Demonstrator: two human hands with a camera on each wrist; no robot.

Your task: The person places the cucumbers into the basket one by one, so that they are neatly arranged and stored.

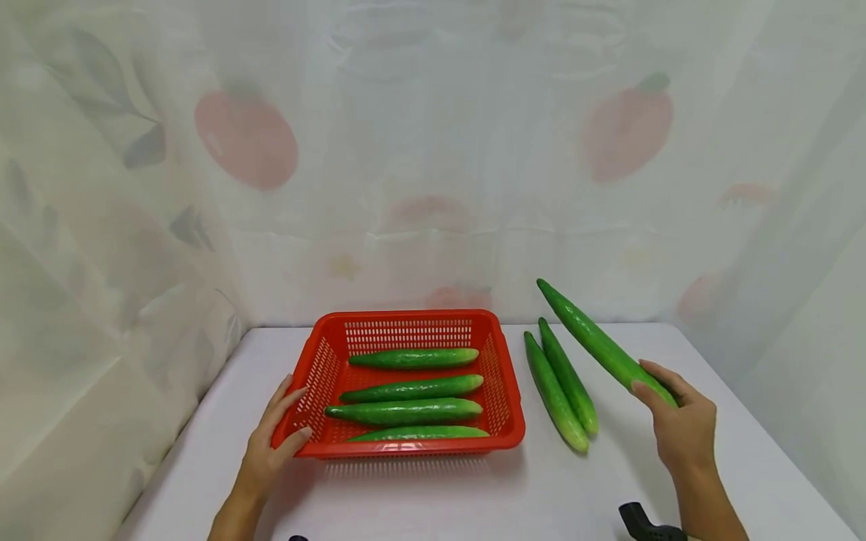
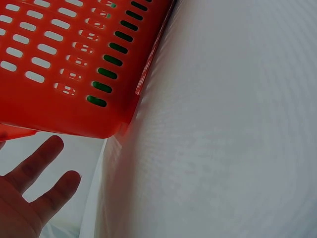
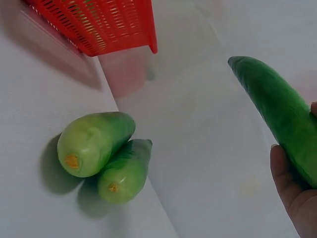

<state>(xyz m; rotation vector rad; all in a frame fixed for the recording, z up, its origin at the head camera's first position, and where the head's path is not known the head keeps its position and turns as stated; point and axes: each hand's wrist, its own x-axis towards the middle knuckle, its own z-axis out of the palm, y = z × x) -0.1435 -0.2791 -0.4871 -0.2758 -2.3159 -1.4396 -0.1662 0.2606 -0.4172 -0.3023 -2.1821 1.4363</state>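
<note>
My right hand grips a long green cucumber near its paler end, with the dark tip pointing up and to the left above the table. In the right wrist view, the thumb and fingers lie on either side of this cucumber. My left hand rests at the near left corner of a red perforated basket, its fingers spread along the rim. Two fingers look straight in the left wrist view. Inside the basket, several cucumbers lie crosswise, roughly parallel.
Two more cucumbers lie side by side on the white table, right of the basket. A pale curtain with fruit prints hangs behind the table. A black object shows by the right wrist.
</note>
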